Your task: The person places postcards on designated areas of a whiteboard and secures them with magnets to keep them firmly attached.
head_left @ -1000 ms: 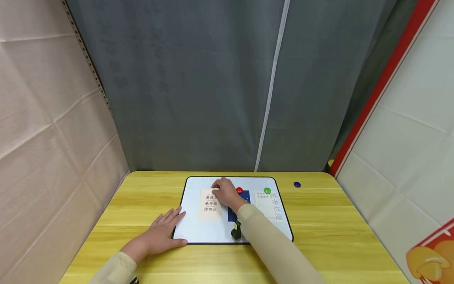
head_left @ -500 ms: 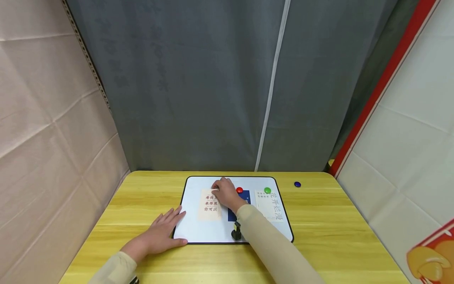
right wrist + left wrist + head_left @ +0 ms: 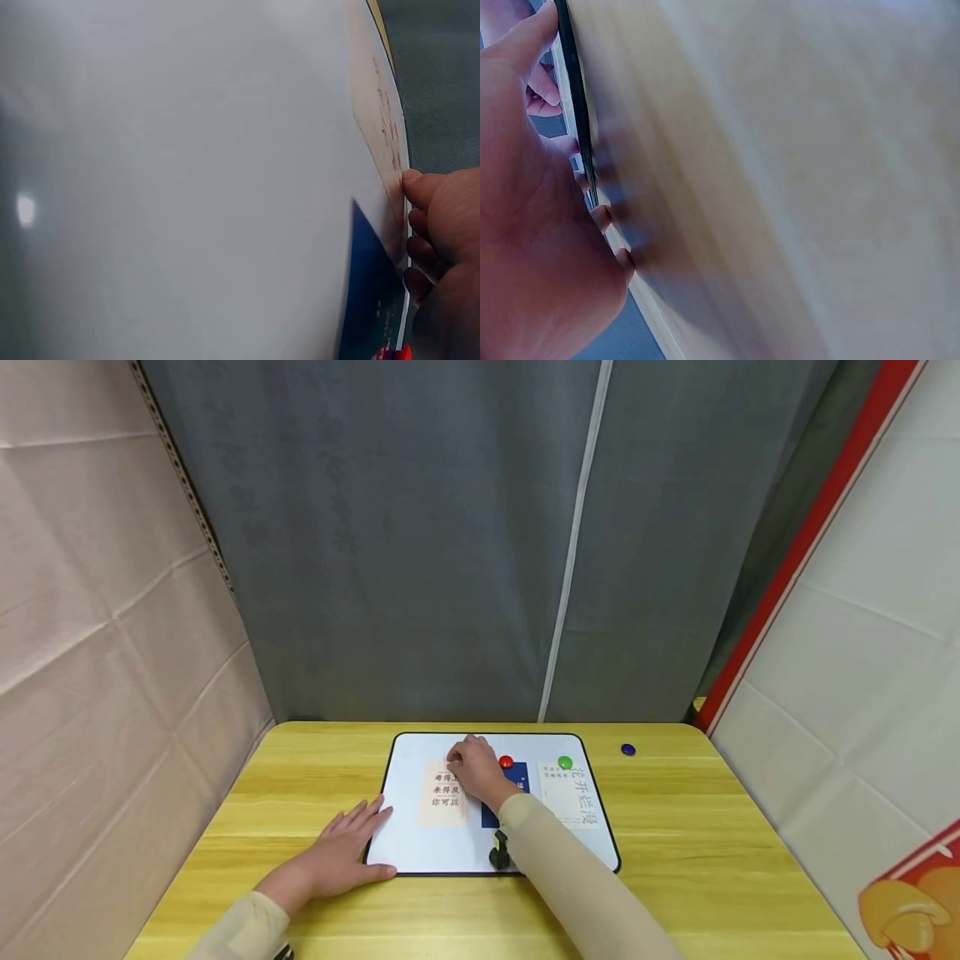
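Note:
A whiteboard (image 3: pixel 405 852) with a dark rim lies on the wooden table. My left hand (image 3: pixel 341 860) rests at its left front corner, fingers spread and the thumb along the front edge. On the board's left part lies a cream card (image 3: pixel 442 814) with brown writing. My right hand (image 3: pixel 477 768) has its fingers curled at this card's top end, thumb and index finger together there; whatever lies under the fingertips is hidden. In the right wrist view the thumb (image 3: pixel 420 184) touches the top of the cream card (image 3: pixel 379 112). My right wrist partly covers a dark blue card (image 3: pixel 490 817).
A red round magnet (image 3: pixel 506 762) sits at the blue card's top. A green magnet (image 3: pixel 565 762) is on a white card (image 3: pixel 558 793) to the right. A blue magnet (image 3: pixel 628 749) lies on the table (image 3: pixel 675 827). A grey curtain (image 3: pixel 420 568) stands behind the table.
My right thumb and index finger have drawn slightly closer together at the cream card's top. The left hand and the board stay in place.

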`<move>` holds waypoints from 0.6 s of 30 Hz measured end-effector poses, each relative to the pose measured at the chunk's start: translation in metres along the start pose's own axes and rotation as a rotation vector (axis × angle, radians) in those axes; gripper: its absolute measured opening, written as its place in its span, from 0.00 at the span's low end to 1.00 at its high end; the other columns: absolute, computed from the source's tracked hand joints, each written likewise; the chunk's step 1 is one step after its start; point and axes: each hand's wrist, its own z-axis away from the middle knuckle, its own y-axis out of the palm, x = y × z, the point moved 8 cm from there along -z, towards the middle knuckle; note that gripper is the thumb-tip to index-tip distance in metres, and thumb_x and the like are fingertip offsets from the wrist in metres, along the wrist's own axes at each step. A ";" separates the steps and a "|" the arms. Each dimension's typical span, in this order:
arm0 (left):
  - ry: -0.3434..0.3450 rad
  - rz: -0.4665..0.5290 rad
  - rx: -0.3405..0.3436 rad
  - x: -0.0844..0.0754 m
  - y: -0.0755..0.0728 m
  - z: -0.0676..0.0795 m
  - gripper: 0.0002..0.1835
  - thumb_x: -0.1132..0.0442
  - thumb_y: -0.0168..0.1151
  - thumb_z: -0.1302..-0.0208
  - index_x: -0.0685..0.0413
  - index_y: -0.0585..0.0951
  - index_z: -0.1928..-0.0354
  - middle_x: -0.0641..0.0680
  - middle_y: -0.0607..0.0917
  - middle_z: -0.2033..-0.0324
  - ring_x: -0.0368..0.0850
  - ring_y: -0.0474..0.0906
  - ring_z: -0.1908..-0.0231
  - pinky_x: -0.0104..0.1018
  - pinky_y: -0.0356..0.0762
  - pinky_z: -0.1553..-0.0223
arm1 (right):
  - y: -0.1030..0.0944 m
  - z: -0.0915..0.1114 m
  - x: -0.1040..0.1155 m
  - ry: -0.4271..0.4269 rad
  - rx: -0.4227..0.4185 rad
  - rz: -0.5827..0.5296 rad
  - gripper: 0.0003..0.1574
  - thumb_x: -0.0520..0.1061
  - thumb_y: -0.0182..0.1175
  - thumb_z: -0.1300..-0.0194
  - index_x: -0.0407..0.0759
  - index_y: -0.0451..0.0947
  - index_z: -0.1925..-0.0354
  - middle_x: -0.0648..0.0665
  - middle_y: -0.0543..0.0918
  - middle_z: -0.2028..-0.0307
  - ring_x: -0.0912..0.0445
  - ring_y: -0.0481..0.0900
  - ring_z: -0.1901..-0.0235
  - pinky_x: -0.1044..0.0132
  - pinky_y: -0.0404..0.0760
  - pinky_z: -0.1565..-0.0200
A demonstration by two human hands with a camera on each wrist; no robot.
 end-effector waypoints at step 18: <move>0.004 0.000 -0.004 -0.001 -0.001 0.001 0.59 0.25 0.68 0.32 0.54 0.61 0.12 0.59 0.51 0.11 0.70 0.46 0.14 0.75 0.40 0.19 | -0.038 0.009 -0.017 -0.014 -0.070 -0.240 0.10 0.47 0.68 0.18 0.45 0.88 0.46 0.50 0.82 0.52 0.53 0.78 0.50 0.56 0.84 0.44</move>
